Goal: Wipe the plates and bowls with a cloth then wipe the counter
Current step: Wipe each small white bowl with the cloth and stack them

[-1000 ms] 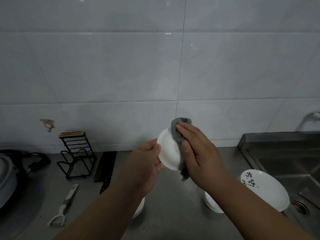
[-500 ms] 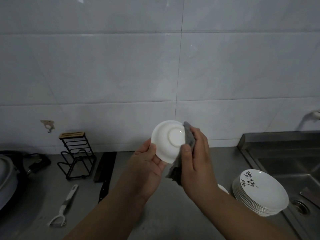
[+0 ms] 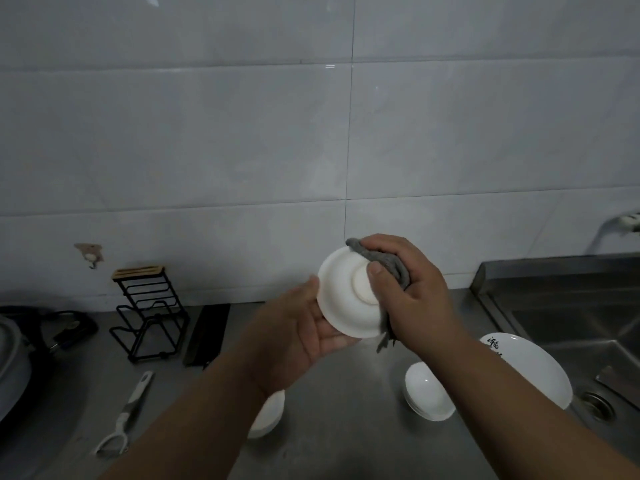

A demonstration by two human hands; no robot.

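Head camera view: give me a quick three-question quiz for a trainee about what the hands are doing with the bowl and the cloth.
1. True or false: the right hand presses the grey cloth against the underside of the white bowl.
2. Pick one. The left hand: A) holds the white bowl by its rim; B) hangs empty; C) grips a peeler.
3. Fill in: the stack of plates stands on the counter right beside the ____.

Key: 1 true; 2 A; 3 sink.
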